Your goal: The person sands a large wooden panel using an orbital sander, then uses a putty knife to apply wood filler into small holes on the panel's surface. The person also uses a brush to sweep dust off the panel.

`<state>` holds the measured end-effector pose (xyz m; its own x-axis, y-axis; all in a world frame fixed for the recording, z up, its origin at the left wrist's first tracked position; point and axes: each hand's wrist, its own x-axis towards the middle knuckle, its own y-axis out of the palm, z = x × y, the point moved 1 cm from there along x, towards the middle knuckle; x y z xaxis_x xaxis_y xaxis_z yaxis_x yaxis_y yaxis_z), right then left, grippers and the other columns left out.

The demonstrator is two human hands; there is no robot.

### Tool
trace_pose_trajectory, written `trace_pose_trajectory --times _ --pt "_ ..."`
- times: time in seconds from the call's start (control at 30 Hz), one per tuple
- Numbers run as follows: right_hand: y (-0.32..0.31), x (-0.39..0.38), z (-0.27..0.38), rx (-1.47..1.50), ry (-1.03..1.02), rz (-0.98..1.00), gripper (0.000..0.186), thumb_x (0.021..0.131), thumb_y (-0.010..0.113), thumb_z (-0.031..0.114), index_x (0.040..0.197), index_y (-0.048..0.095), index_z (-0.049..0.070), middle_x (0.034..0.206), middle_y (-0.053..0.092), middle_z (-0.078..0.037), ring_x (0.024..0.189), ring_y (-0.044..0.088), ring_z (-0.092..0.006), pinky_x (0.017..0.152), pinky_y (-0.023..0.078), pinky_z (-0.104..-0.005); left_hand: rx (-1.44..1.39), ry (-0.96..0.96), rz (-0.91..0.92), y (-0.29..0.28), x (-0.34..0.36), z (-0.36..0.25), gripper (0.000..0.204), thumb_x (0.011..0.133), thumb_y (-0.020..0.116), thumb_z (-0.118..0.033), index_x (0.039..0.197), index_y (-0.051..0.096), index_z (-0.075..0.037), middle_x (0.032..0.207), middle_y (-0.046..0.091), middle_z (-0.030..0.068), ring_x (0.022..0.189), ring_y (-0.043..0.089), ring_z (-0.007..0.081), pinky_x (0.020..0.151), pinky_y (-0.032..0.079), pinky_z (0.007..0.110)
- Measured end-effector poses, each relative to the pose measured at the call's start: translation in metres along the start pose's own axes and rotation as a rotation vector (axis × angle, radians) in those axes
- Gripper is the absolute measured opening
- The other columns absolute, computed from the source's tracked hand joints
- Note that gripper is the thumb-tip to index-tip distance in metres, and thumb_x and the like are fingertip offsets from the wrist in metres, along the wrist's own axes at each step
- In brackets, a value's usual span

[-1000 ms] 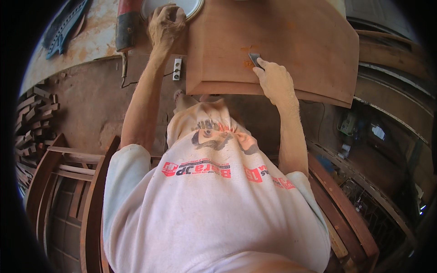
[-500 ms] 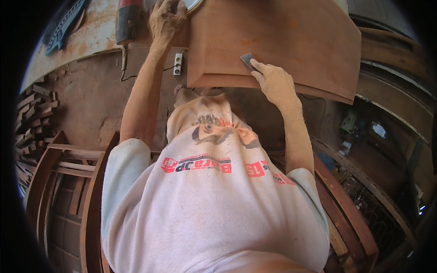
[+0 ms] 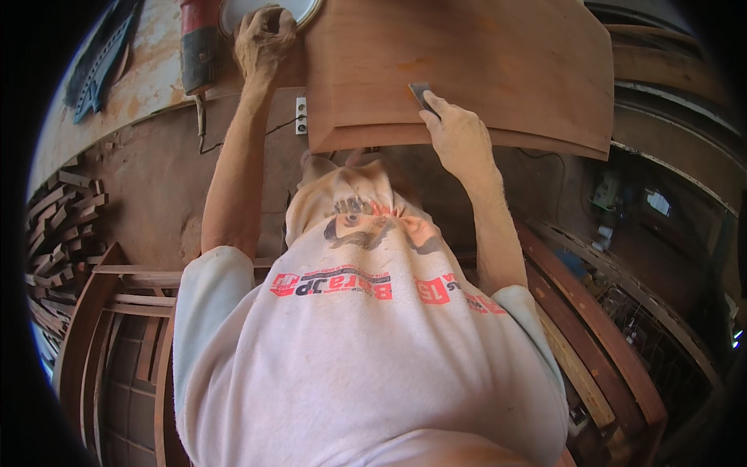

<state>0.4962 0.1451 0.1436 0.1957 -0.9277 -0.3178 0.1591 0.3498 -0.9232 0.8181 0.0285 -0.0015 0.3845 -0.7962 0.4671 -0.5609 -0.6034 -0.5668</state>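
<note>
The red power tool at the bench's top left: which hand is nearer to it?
Left. The left hand rests just beside the red power tool; the right hand is far across, on the wooden panel.

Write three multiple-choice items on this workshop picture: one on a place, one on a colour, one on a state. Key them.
1. Where does the left hand rest?
A. at the wooden panel's left edge
B. on the chair frames
C. on the shirt

2. What colour is the power tool beside it?
A. green
B. red
C. white

3. The right hand is
A. empty and open
B. pressing a small dark pad on the panel
C. off the panel

A: it lies at that edge. B: its body is red. B: fingers grip the pad.
</note>
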Motion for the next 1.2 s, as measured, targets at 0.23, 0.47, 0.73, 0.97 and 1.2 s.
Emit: trace_pose_trajectory --times 0.23,0.47,0.73,0.97,1.2 --pt "-0.014 -0.011 0.009 0.003 0.033 0.006 0.042 0.105 0.060 0.028 0.141 0.063 0.008 0.104 0.076 -0.024 0.100 0.073 -0.0435 0.087 0.057 -0.0539 0.009 -0.013 -0.012 0.004 0.003 -0.002 0.029 0.094 0.073 -0.037 0.108 0.080 -0.013 0.122 0.076 0.0033 0.116 0.069 0.0264 0.102 0.053 0.039" --pt "-0.025 -0.008 0.005 -0.087 0.095 0.186 0.038 0.105 0.060 0.027 0.138 0.066 0.008 0.099 0.076 -0.022 0.095 0.074 -0.0417 0.085 0.058 -0.0534 0.005 0.027 -0.022 0.007 0.000 0.003 0.029 0.094 0.073 -0.037 0.108 0.081 -0.013 0.122 0.076 0.0038 0.116 0.069 0.0273 0.101 0.053 0.040" --pt "-0.019 0.001 0.015 -0.068 0.027 0.181 0.039 0.104 0.061 0.031 0.138 0.067 0.012 0.105 0.076 -0.022 0.102 0.071 -0.0423 0.090 0.055 -0.0539 -0.052 -0.009 0.009 -0.004 0.002 -0.006 0.026 0.092 0.072 -0.034 0.104 0.081 -0.013 0.114 0.076 0.0080 0.109 0.070 0.0292 0.098 0.054 0.040" --pt "-0.042 -0.028 -0.058 0.012 0.322 -0.064 0.042 0.105 0.060 0.032 0.141 0.065 0.010 0.120 0.073 -0.024 0.114 0.068 -0.0447 0.098 0.053 -0.0536 -0.015 -0.033 0.007 -0.007 0.005 -0.010 0.027 0.092 0.073 -0.034 0.106 0.081 -0.012 0.114 0.076 0.0092 0.109 0.070 0.0297 0.099 0.053 0.041" --pt "-0.043 -0.057 -0.120 0.272 0.565 -0.228 0.046 0.104 0.063 0.032 0.143 0.064 0.009 0.103 0.076 -0.019 0.096 0.073 -0.0372 0.089 0.055 -0.0471 -0.015 0.016 0.024 -0.002 0.004 0.001 0.028 0.091 0.075 -0.035 0.104 0.081 -0.011 0.114 0.076 0.0103 0.110 0.070 0.0304 0.100 0.054 0.041"
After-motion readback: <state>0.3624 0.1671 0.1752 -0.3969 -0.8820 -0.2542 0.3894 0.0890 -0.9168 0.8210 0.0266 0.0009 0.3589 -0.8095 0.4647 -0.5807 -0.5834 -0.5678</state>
